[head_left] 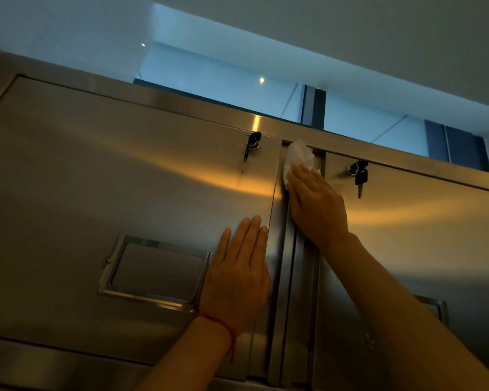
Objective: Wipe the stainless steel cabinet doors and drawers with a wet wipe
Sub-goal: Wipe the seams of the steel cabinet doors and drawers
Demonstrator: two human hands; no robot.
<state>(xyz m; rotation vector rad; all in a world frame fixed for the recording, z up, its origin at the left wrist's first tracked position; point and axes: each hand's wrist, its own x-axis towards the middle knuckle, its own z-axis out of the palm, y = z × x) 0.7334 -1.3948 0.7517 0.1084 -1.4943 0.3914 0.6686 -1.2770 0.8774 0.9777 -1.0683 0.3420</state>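
Left door [110, 176] face lay broad and bare left of my left hand [239, 280]. Obstacles: hanging keys [250, 148] above it, recessed handle [153, 270] touching its left side (second key set [359, 176] just right of my right hand [316, 204]).

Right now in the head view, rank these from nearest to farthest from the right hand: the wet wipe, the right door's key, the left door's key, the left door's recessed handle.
1. Wet wipe, under the right hand fingers.
2. Right door's key, just to its right.
3. Left door's key, up-left.
4. Recessed handle, lower left.
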